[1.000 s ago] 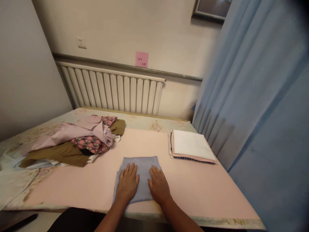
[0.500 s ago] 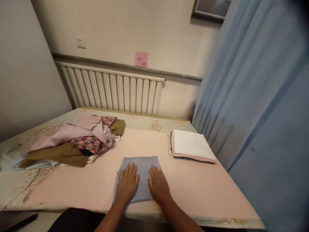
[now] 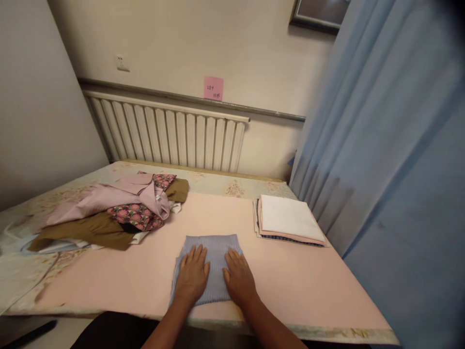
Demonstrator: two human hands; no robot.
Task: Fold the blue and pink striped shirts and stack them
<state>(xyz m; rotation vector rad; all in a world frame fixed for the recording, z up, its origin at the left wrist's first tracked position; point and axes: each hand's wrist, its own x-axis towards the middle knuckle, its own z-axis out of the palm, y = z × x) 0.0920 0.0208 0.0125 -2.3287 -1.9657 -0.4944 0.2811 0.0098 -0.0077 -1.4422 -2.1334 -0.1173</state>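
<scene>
A light blue striped piece of cloth (image 3: 217,274), folded into a rough rectangle, lies near the front edge of the pink sheet (image 3: 305,281). Flat on its left part rests my left hand (image 3: 193,273), palm down with fingers stretched out. My right hand (image 3: 240,277) lies the same way on the cloth's right side. Both hands touch the cloth without gripping it. The parts of the cloth under my palms are hidden. Its left edge is slightly uneven.
At the left is a loose heap of clothes (image 3: 109,208) in pink, olive and floral fabric. A folded stack of cloth (image 3: 290,215), white on top, sits to the right. Behind the table stands a radiator (image 3: 174,131). A blue curtain (image 3: 381,145) hangs along the right side.
</scene>
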